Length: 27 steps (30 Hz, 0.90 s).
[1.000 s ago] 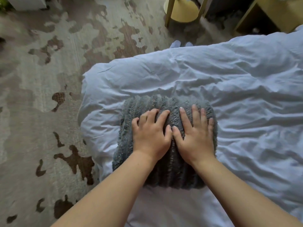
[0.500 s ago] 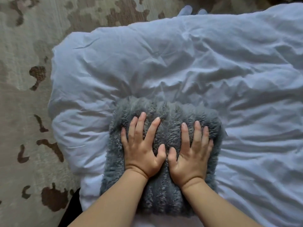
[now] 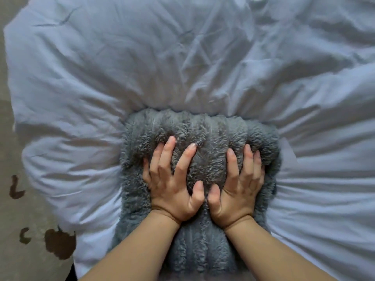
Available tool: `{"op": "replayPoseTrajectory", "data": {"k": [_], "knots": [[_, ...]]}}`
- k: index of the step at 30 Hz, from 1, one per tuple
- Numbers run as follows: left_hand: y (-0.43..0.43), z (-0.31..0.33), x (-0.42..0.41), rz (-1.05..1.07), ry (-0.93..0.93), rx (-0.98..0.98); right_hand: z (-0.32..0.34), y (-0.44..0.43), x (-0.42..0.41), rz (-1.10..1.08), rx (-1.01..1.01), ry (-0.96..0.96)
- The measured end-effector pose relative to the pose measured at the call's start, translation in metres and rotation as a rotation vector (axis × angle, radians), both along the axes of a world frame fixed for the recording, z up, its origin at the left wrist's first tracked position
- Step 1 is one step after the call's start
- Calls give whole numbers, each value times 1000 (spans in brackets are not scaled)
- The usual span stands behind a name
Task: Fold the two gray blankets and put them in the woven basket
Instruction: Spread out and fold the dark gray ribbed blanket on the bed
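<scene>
Spread-fingered, left hand [image 3: 172,185] and right hand [image 3: 240,189] press gray blanket [image 3: 203,128], flanked by duvet [image 3: 182,57].

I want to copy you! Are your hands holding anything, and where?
Nothing is gripped. The left hand and right hand press spread fingers on top of the folded gray blanket.

No text, label, brand, number or sign can be read anywhere in the head view.
</scene>
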State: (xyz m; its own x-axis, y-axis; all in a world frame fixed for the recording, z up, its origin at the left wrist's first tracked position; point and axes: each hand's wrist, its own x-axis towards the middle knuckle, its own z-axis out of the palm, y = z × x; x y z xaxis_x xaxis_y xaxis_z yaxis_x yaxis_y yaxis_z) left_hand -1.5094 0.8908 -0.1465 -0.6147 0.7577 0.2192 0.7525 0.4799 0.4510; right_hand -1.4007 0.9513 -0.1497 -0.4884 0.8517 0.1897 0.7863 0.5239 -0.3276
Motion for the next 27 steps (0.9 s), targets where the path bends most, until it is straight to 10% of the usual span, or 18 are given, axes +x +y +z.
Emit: {"op": "replayPoseTrajectory", "data": {"k": [16,27], "knots": [[27,141,-23,83,-243,-388,162,42,-18,-157,-280,-95],[36,73,-49,222,-258,-299,82,49,-28,-207,-276,-123]]}}
